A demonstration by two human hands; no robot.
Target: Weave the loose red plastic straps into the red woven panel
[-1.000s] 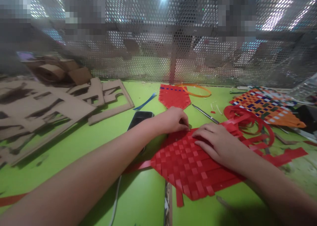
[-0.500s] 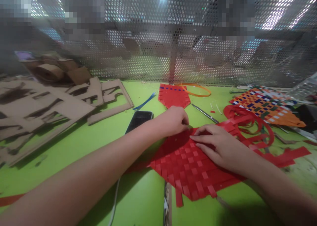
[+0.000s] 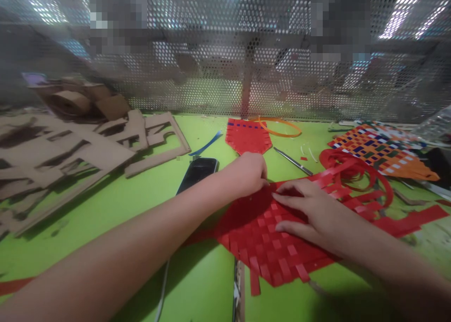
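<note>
A red woven mat (image 3: 278,256) of flat strips lies on the green table, with loose strip ends along its near edge. My left hand (image 3: 248,174) is at its far edge, fingers curled closed; what they grip is hidden behind the hand. My right hand (image 3: 306,202) rests on the mat with its fingers stretched out and the thumb apart. Coiled red strips (image 3: 384,181) lie beyond the right wrist. Past my left hand sits a smaller red woven piece (image 3: 248,136) with a blue dashed row.
A phone (image 3: 197,171) lies beside my left forearm, near a blue strip (image 3: 207,144). Cut cardboard (image 3: 98,148) covers the left side. A pen-like tool (image 3: 292,161), an orange loop (image 3: 282,127) and an orange woven piece (image 3: 384,155) lie right. Perforated metal panel (image 3: 211,87) stands behind.
My right thumb has moved away from the fingers, so the hand is more spread on the mat. My left hand stays at the far edge, fingers still curled.
</note>
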